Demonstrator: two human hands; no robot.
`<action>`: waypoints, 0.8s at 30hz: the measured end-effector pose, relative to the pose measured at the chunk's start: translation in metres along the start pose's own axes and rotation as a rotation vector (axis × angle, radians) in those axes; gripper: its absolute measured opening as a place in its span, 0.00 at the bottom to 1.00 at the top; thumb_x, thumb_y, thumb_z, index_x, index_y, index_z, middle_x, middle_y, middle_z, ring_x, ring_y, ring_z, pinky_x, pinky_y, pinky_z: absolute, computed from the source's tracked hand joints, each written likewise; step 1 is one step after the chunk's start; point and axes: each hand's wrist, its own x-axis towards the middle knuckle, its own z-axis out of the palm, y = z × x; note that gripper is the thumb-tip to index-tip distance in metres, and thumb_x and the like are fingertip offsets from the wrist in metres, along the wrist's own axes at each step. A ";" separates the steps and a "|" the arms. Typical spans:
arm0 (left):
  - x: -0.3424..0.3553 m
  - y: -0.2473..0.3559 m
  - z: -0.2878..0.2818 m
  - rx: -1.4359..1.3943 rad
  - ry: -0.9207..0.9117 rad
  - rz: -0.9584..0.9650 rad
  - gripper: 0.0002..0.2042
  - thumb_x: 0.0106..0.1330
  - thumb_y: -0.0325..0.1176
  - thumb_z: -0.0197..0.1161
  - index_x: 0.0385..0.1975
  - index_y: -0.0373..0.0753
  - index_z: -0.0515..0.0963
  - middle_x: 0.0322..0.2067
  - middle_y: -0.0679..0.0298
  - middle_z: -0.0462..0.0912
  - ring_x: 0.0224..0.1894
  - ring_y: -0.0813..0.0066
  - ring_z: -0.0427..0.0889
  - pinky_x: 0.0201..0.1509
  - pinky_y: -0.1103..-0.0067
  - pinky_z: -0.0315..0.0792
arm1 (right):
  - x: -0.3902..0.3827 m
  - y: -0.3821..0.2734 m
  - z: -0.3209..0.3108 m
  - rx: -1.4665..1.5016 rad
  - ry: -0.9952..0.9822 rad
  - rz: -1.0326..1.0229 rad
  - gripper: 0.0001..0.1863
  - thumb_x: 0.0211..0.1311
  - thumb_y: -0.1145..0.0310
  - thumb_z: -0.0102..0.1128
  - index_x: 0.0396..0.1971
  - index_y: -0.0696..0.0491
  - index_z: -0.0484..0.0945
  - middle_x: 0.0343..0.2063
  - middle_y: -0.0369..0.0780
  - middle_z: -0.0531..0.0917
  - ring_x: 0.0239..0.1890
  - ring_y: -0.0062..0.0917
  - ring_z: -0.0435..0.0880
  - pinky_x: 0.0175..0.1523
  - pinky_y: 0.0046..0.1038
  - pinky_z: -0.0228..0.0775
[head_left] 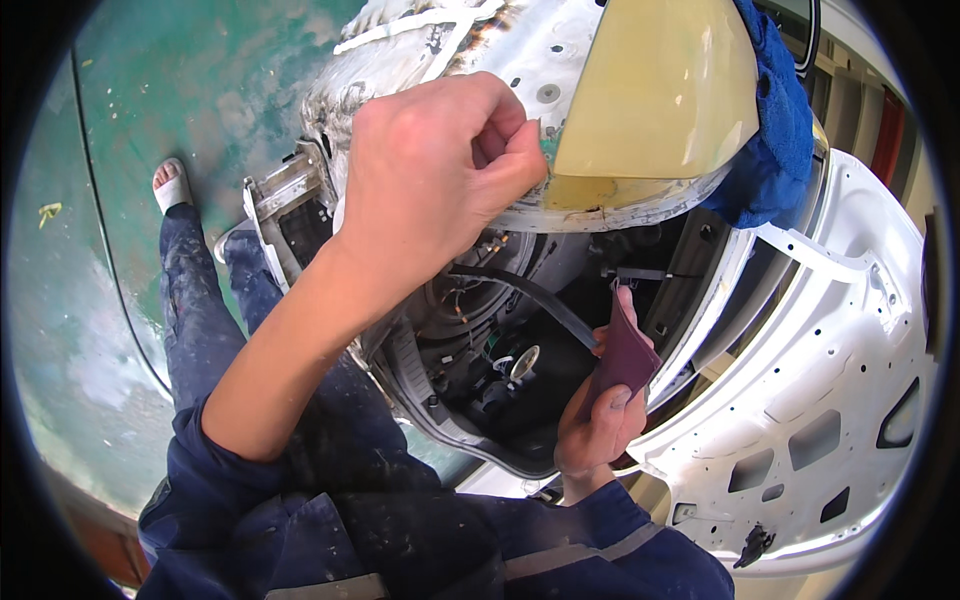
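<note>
My left hand (430, 160) is closed, thumb and fingertips pinched together beside the edge of a smooth, yellowish coated car body panel (660, 90). What the pinch holds, if anything, is too small to make out. Lower and to the right, my right hand (605, 425) grips a bent, dark purple sheet of sandpaper (625, 360), thumb in front and fingers mostly behind it. This hand is over the open car cavity, below the panel's lower edge.
A blue cloth (780, 120) hangs over the panel's right side. Wiring and a round lamp part (524, 362) show inside the dark cavity (540, 420). At right stands a white perforated car panel (800, 400). A black cable (100, 220) crosses the green floor near my feet.
</note>
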 end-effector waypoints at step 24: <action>-0.038 -0.020 -0.012 -0.245 -0.027 -0.063 0.12 0.64 0.20 0.69 0.48 0.32 0.84 0.39 0.61 0.87 0.33 0.79 0.84 0.37 0.81 0.78 | 0.110 -0.046 0.009 -1.120 -0.345 -0.917 0.27 0.55 0.69 0.68 0.58 0.51 0.86 0.64 0.35 0.84 0.62 0.35 0.71 0.63 0.34 0.60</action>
